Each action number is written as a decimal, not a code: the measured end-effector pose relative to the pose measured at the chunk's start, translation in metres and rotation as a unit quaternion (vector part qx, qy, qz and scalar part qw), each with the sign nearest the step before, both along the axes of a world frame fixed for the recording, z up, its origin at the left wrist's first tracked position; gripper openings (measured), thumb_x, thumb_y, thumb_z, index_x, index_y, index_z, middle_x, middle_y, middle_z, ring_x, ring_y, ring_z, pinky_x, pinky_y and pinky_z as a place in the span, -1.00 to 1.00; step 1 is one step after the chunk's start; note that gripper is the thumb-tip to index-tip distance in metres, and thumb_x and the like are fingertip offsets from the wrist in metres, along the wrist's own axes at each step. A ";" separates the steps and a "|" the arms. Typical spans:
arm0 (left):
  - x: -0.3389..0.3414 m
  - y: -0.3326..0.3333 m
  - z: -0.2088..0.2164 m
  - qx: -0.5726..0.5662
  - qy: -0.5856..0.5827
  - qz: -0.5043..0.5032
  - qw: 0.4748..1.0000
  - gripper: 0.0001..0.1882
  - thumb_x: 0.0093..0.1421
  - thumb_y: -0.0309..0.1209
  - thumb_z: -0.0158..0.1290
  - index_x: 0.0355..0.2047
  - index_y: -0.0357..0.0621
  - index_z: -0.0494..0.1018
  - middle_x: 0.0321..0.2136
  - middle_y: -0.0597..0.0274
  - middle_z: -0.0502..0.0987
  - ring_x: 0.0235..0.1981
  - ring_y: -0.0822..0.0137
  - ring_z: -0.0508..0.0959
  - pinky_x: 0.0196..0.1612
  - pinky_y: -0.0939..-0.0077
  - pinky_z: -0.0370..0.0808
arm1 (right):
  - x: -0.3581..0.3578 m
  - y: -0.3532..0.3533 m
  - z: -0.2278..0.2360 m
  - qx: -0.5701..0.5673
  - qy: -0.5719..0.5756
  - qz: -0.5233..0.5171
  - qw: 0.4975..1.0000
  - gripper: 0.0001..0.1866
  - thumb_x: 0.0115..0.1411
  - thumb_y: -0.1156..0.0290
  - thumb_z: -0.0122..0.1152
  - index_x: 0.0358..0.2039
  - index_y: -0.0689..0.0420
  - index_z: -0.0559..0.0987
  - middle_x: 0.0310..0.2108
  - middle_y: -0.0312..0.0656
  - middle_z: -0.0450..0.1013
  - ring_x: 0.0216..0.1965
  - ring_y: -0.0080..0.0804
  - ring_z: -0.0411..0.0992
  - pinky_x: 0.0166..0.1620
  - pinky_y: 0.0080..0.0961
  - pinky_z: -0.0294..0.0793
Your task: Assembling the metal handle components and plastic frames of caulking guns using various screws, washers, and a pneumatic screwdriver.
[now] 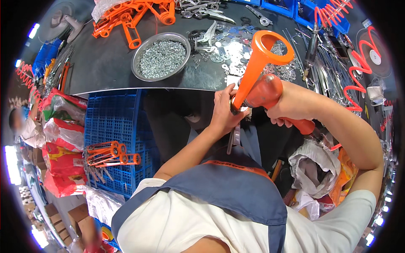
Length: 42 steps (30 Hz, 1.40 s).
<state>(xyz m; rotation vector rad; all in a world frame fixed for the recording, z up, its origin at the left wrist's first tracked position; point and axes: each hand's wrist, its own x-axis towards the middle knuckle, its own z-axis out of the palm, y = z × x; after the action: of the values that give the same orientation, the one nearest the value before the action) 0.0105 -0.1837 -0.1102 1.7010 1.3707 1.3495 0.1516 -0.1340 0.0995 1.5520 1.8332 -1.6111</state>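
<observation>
My left hand [223,110] is closed around the lower end of an orange frame [249,71], which tilts up toward the table and ends in a wide ring. My right hand [295,101] grips a red pistol-shaped air tool [265,90]. Its nose is close to the frame's lower end by my left fingers, and the exact contact is hidden. A narrow metal bar [235,137] hangs below my left hand. Beyond the hands, loose washers and small metal plates [234,52] lie scattered over the table.
A steel bowl [135,63] of small metal fasteners stands on the dark table [97,67]. Orange frames [130,19] are heaped behind it. Left stands a blue crate [112,114] with orange-handled tools [114,154]. Coiled red hose [356,84] hangs right. Another person [33,130] is far left.
</observation>
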 end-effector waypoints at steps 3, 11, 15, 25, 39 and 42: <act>0.001 0.001 0.000 -0.001 0.024 -0.007 1.000 -0.15 -0.26 -0.53 0.35 0.08 -0.14 0.18 -0.08 0.12 0.35 -0.05 0.03 0.28 0.06 0.23 0.26 | 0.018 -0.005 0.010 0.035 0.021 -0.016 0.999 -0.61 -0.08 0.59 0.13 -0.16 0.24 0.40 -0.54 -0.21 0.41 -0.59 -0.48 0.44 -0.62 -0.57 0.45; -0.012 0.002 0.028 0.073 0.077 -0.053 0.993 -0.07 -0.30 -0.41 0.38 0.12 -0.14 0.16 -0.08 0.05 0.34 -0.05 0.00 0.32 0.01 0.19 0.25 | 0.159 0.000 -0.040 0.482 -0.200 0.075 0.850 -0.69 -0.15 0.62 0.18 -0.30 0.22 0.46 -0.36 -0.01 0.48 -0.34 -0.02 0.48 -0.26 -0.26 0.48; -0.020 0.018 0.031 -0.006 -0.204 -0.220 0.954 -0.26 0.01 -0.24 0.19 0.13 -0.25 0.12 -0.04 0.08 0.33 0.02 0.21 0.35 0.04 0.32 0.32 | 0.208 0.041 -0.111 0.523 -0.373 0.046 0.765 -0.71 -0.16 0.66 0.17 -0.34 0.23 0.43 -0.29 0.00 0.45 -0.22 0.06 0.43 -0.19 -0.17 0.45; -0.012 0.044 0.028 -0.053 -0.344 -0.366 0.863 -0.32 0.01 0.07 0.13 -0.06 -0.18 0.24 -0.23 0.12 0.40 -0.19 0.31 0.42 -0.14 0.40 0.39 | 0.078 -0.043 -0.144 0.286 0.215 -0.161 0.920 -0.51 0.01 0.37 0.24 -0.05 0.25 0.37 -0.18 -0.01 0.42 -0.08 -0.27 0.40 -0.02 -0.39 0.38; -0.005 0.038 0.030 0.010 -0.144 -0.126 0.981 -0.64 -0.15 -0.57 0.13 -0.30 -0.19 0.29 -0.54 0.33 0.38 -0.55 0.51 0.37 -0.42 0.55 0.39 | -0.070 -0.120 -0.270 -0.122 0.511 -0.544 0.655 -0.41 0.16 -0.27 -0.16 -0.07 -0.02 0.34 -0.50 -0.36 0.32 -0.51 -0.56 0.29 -0.53 -0.60 0.27; -0.011 0.051 0.029 -0.070 -0.250 -0.271 0.927 -0.68 -0.15 -0.55 0.16 -0.37 -0.19 0.29 -0.58 0.37 0.29 -0.59 0.49 0.26 -0.47 0.57 0.34 | -0.072 -0.123 -0.270 -0.092 0.505 -0.536 0.671 -0.40 0.19 -0.25 -0.17 -0.03 0.00 0.33 -0.53 -0.34 0.32 -0.53 -0.54 0.29 -0.54 -0.61 0.26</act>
<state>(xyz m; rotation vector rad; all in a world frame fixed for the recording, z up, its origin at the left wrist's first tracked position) -0.0008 -0.1331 -0.0817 1.3656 0.6254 1.2041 0.0800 -0.2573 -0.1707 1.9094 0.7030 -3.6125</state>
